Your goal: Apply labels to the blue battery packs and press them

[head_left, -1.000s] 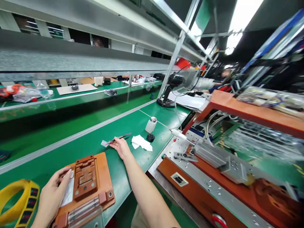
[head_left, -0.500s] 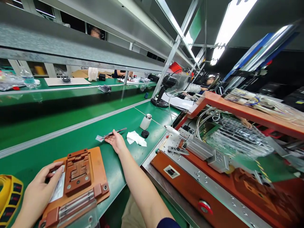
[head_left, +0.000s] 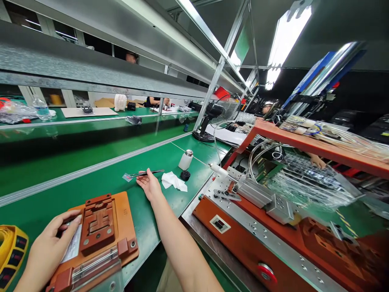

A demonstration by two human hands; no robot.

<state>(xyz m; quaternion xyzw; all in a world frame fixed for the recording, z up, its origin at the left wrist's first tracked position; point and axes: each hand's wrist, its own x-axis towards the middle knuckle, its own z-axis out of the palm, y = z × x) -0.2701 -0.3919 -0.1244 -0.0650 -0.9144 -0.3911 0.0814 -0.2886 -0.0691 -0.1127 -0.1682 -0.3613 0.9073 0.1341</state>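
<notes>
Tweezers (head_left: 146, 173) at right hand (head_left: 149, 185) fingertips

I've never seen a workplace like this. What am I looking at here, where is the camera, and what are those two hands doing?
The camera sits on a person's head, looking down at their own bare hands over a long green workbench. The left hand rests on the left edge of an orange-brown moulded fixture plate, on a pale sheet there. The right hand lies by thin metal tweezers whose tips meet a small clear piece; whether the fingers actually hold the tweezers is unclear. Nearby are a crumpled white wipe, a small white bottle with a metal cap and a black desk fan. At the right stands an orange and silver machine.
</notes>
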